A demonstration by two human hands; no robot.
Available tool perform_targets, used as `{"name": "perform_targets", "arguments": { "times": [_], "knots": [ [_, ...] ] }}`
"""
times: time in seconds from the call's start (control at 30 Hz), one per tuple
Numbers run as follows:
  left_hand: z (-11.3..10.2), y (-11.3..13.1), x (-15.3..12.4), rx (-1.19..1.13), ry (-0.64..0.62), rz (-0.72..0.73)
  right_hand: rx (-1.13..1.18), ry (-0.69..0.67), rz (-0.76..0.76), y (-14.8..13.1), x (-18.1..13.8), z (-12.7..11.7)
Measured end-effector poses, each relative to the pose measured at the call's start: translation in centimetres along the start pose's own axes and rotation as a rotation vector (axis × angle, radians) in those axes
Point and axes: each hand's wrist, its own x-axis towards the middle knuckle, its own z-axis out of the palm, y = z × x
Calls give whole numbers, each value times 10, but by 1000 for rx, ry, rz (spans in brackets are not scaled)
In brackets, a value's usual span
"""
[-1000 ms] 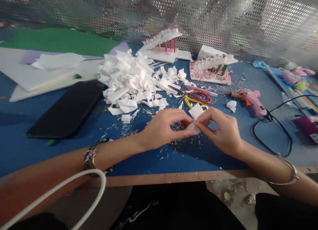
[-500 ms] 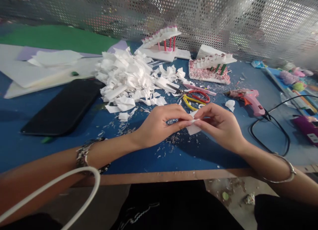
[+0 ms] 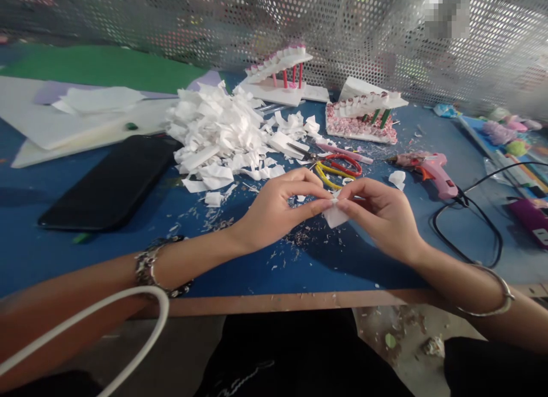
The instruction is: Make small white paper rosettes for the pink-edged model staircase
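Note:
A small white piece of paper (image 3: 335, 216) is pinched between both my hands, over the blue table near its front edge. My left hand (image 3: 287, 204) grips its upper left part between thumb and forefinger. Opposite it, my right hand (image 3: 381, 217) pinches the upper right part the same way. The paper's lower part hangs below the fingertips; its top is partly hidden by them. Just beyond the hands lie scissors with red and yellow handles (image 3: 338, 169). Behind my left hand rises a heap of torn white paper (image 3: 218, 131).
A black phone (image 3: 111, 183) lies at left. Right of the hands rests a pink glue gun (image 3: 440, 174) with a black cord (image 3: 466, 245). Two small white stair-like models, one on red posts (image 3: 278, 65), one on green posts (image 3: 368, 114), stand before a perforated metal screen (image 3: 171, 20).
Both hands stay together on the paper, with fingertips shifting slightly around its top. The paper sits a little higher now, and a small white scrap shows behind my left fingers.

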Motion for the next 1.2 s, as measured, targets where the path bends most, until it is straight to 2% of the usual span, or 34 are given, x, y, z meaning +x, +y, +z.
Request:
{"name": "perform_targets", "arguments": {
  "times": [0.13,0.3,0.53,0.73,0.87,1.0,1.2],
  "knots": [
    [3,3,0,-149,18,-125,2,-4,-24,-1,-1,1],
    [3,1,-1,-325,-56,-262,27,-25,-43,-1,0,1],
    [7,-6,-3,-629,-128,-326,51,-41,-62,-2,-1,2],
    [14,-7,-4,-780,-68,-371,54,1,-88,-2,-3,6],
    [17,-4,-7,-720,-6,-332,5,18,-121,-4,-4,9],
    [15,3,-9,-530,31,-279,-114,42,-152,-3,-5,8],
    [11,9,-12,-343,37,-171,-289,128,-265,0,-6,5]
  ]
}}
